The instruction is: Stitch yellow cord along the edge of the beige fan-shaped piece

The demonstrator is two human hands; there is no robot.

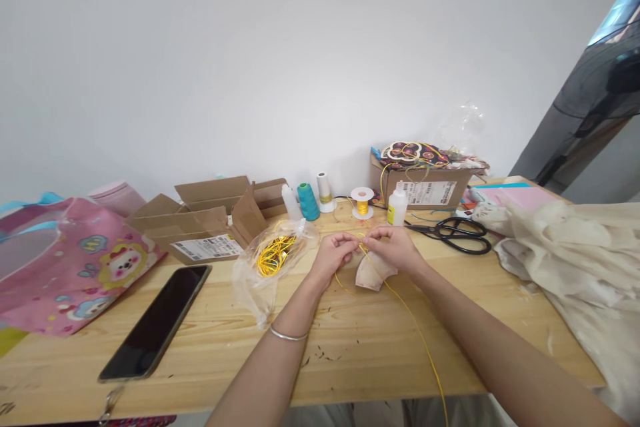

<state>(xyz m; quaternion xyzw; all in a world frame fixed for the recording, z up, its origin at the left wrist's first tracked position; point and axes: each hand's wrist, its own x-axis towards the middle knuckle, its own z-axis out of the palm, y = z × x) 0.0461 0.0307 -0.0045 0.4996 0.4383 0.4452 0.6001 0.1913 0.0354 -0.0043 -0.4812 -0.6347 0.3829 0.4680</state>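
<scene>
Both hands meet over the middle of the wooden table. My left hand (335, 255) pinches a yellow cord (417, 323) between thumb and fingertips. Close beside it, my right hand (393, 245) is also closed on the cord. One length of cord runs from the fingers down past the table's front edge, and a shorter loop hangs under my left hand. Just below the fingers is a small pale fabric piece (371, 272) with a curved edge; whether a hand holds it or it only hangs by the cord, I cannot tell.
Left of my hands lies a plastic bag with yellow cord (274, 255), then a phone (156, 323) and a pink bag (85, 260). Behind stand an open carton (200, 220), a teal thread cone (308, 202), a cord spool (362, 203) and a bottle (397, 205). Black scissors (457, 235) and cream cloth (565, 253) lie right.
</scene>
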